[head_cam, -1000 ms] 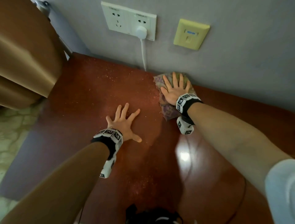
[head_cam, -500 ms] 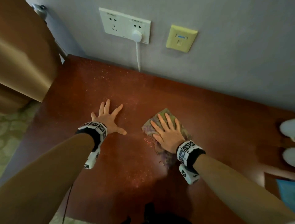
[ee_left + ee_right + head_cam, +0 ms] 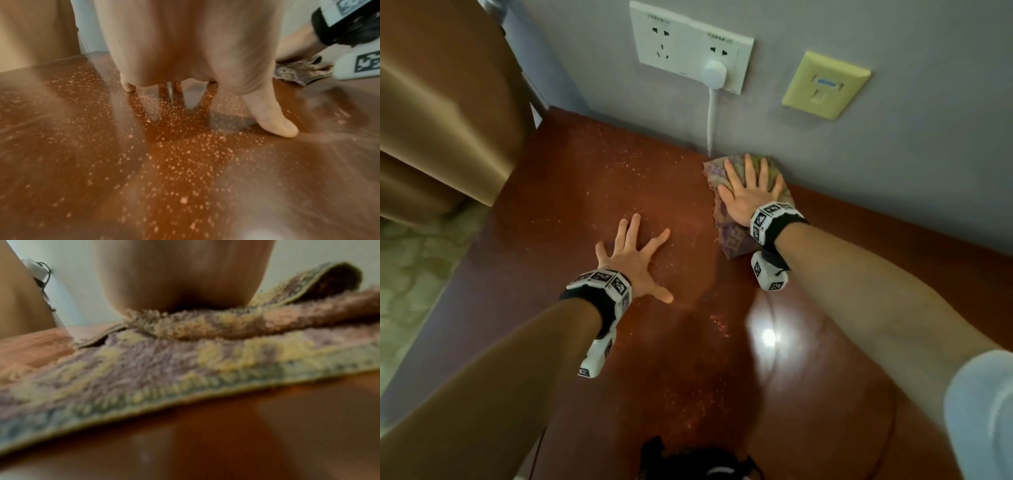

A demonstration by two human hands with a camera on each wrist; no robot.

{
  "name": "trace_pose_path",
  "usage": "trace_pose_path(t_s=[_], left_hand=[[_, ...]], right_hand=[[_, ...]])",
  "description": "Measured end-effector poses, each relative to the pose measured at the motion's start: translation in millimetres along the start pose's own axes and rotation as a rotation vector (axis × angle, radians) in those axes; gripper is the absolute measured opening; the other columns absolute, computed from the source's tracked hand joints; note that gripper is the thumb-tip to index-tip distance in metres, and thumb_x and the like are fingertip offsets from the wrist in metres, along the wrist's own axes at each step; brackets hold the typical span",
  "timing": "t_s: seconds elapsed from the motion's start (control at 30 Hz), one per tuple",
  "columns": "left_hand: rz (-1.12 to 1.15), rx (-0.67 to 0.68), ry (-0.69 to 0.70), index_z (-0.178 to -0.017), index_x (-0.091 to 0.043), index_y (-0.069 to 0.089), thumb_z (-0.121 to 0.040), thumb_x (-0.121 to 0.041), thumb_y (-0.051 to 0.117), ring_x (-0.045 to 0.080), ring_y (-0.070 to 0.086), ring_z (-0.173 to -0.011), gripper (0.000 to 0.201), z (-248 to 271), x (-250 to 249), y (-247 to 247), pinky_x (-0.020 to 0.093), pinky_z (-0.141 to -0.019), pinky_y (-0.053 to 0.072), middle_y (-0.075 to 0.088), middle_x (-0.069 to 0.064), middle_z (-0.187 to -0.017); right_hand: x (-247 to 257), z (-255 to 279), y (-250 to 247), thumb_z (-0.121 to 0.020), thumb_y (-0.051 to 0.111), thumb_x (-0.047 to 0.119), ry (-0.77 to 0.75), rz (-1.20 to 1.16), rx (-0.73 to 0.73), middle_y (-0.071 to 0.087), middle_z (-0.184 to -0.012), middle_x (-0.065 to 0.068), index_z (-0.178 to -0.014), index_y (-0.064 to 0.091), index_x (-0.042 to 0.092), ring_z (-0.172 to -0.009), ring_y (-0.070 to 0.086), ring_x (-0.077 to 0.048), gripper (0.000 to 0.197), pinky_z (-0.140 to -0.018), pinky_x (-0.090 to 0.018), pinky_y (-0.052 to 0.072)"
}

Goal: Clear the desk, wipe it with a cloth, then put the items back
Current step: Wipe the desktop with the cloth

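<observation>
flat against the back wall, the right hand (image 3: 751,195) presses a patterned cloth (image 3: 732,240) onto the reddish-brown surface (image 3: 808,377), fingers (image 3: 748,169) straight and spread, gripping nothing. the cloth lies just below a white cable (image 3: 710,116) that runs up to a wall socket (image 3: 688,44). well to its left, the left hand (image 3: 635,260) rests palm-down on the dusty, speckled part of the surface, fingers splayed and holding nothing.

Dim, warm light glares off the glossy desk (image 3: 768,337); both wrist views are blurred, perhaps by motion.
</observation>
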State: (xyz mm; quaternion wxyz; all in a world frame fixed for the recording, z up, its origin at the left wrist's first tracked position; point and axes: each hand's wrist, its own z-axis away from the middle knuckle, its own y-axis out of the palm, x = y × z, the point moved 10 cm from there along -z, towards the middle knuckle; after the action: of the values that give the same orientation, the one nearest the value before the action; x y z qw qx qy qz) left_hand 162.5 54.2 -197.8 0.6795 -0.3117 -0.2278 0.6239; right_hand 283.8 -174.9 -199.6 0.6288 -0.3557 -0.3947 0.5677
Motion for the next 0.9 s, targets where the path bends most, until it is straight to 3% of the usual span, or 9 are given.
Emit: trace_pose_path(t_s=[0.23,0.47,0.57,0.67,0.8,0.9], left_hand=[[-0.003,-0.053,-0.015,-0.146,-0.053,-0.013,-0.051,-0.078,0.073,0.025,-0.024,-0.145,0.13,6,0,-5,0.062,-0.114,0.008,-0.034,0.002,-0.155],[0.054,-0.131,-0.073,-0.151,-0.04,-0.013,-0.061,-0.071,0.074,0.028,-0.017,-0.147,0.129,24,16,2,0.057,-0.117,0.008,-0.03,0.002,-0.157],[0.038,-0.117,-0.082,-0.15,-0.043,-0.013,-0.062,-0.067,0.076,0.028,-0.02,-0.146,0.127,25,39,-4,0.059,-0.116,0.007,-0.032,0.001,-0.156],[0.108,-0.083,-0.078,-0.15,-0.049,-0.006,-0.061,-0.068,0.077,0.026,-0.02,-0.146,0.123,21,55,-1,0.061,-0.115,0.006,-0.029,-0.003,-0.157],[0.132,-0.087,-0.059,-0.149,-0.051,-0.002,-0.059,-0.069,0.077,0.025,-0.021,-0.146,0.121,18,56,1,0.062,-0.115,0.006,-0.027,-0.005,-0.158],[0.117,-0.077,-0.064,-0.148,-0.051,-0.004,-0.06,-0.069,0.076,0.026,-0.023,-0.145,0.12,16,58,2,0.062,-0.114,0.006,-0.029,-0.004,-0.157]], right_hand=[[34,26,11,-0.1,0.012,0.058,-0.154,0.052,-0.041,-0.017,-0.163,0.0,-0.154,-0.003,0.041,-0.148,-0.017,-0.034,0.059,-0.113,-0.062,-0.01],[74,120,69,-0.099,0.008,0.059,-0.337,0.144,0.004,-0.014,-0.163,-0.001,-0.155,-0.002,0.04,-0.148,-0.014,-0.032,0.06,-0.114,-0.064,-0.004],[68,159,91,-0.093,-0.006,0.062,-0.371,0.145,0.049,-0.011,-0.164,0.0,-0.155,-0.001,0.041,-0.149,-0.013,-0.032,0.066,-0.113,-0.063,-0.005],[51,159,87,-0.087,-0.014,0.063,-0.322,0.14,0.072,-0.015,-0.163,0.002,-0.153,-0.005,0.044,-0.148,-0.015,-0.03,0.069,-0.112,-0.063,-0.007],[25,105,56,-0.099,0.009,0.06,-0.104,0.013,0.048,-0.02,-0.162,0.003,-0.152,-0.004,0.047,-0.147,-0.02,-0.031,0.057,-0.112,-0.063,-0.01],[16,51,26,-0.098,0.013,0.063,0.0,-0.028,0.032,-0.021,-0.162,0.003,-0.152,-0.005,0.048,-0.147,-0.021,-0.031,0.058,-0.112,-0.064,-0.01]])
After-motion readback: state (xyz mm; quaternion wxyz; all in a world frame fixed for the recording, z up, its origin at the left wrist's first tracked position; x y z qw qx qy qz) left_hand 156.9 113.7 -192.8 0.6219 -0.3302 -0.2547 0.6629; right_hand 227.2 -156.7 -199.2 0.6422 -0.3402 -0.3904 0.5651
